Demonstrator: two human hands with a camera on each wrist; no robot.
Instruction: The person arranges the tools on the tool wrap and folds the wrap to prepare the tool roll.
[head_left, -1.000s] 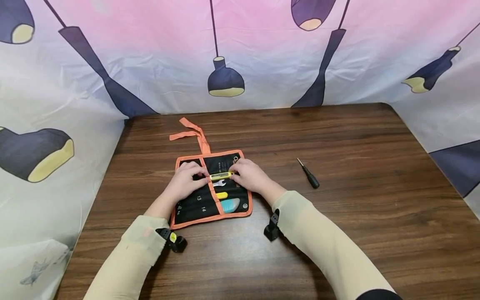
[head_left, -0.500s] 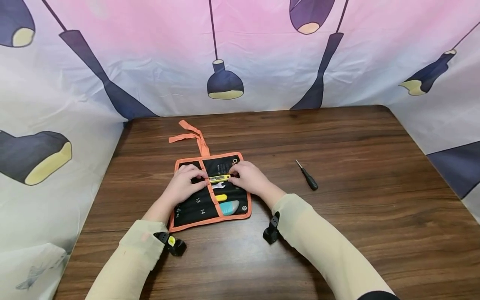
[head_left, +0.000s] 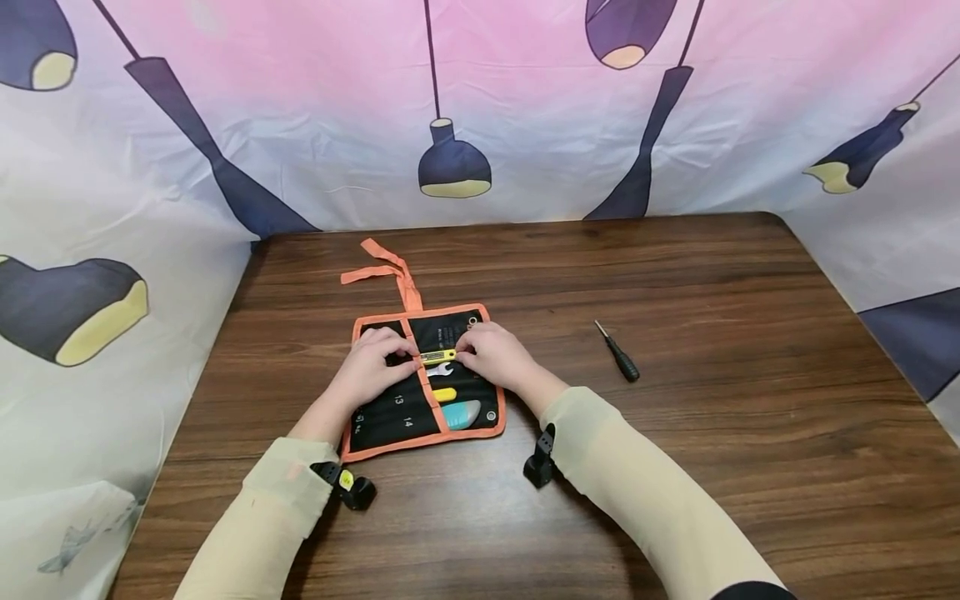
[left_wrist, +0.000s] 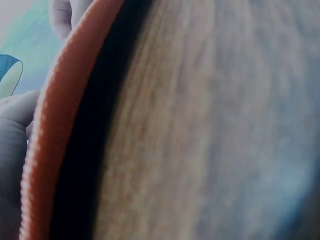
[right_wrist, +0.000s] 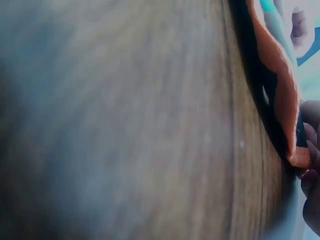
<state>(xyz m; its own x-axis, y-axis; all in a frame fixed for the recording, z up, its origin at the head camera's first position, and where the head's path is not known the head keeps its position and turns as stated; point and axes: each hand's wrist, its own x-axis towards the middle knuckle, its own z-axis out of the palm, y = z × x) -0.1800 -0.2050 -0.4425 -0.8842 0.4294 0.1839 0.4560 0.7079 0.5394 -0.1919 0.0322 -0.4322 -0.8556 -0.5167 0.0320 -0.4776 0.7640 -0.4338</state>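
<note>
A black tool roll (head_left: 382, 417) with orange edging lies unrolled on the table. In the head view my left hand (head_left: 371, 367) pinches its orange pocket band, thumb and forefinger at the mouth of a pocket. From that pocket sticks a slim yellow tool (head_left: 437, 357) with a dark printed label. My right hand (head_left: 498, 357) pinches its outer end between thumb and fingers. Below it a wrench (head_left: 442, 369), a yellow handle (head_left: 446, 394) and a teal-and-grey handle (head_left: 461, 414) poke out of other pockets. Both wrist views mostly show the roll's orange edge and blurred table.
A black-handled screwdriver (head_left: 620, 358) lies on the wooden table (head_left: 712, 433), to the right of the roll. Orange tie straps (head_left: 401, 271) stretch out beyond its far edge. A printed cloth (head_left: 525, 125) hangs behind the table.
The yellow tool has slid left, deeper into its pocket, and my right hand has shifted slightly left with it. My left hand stays at the pocket band.
</note>
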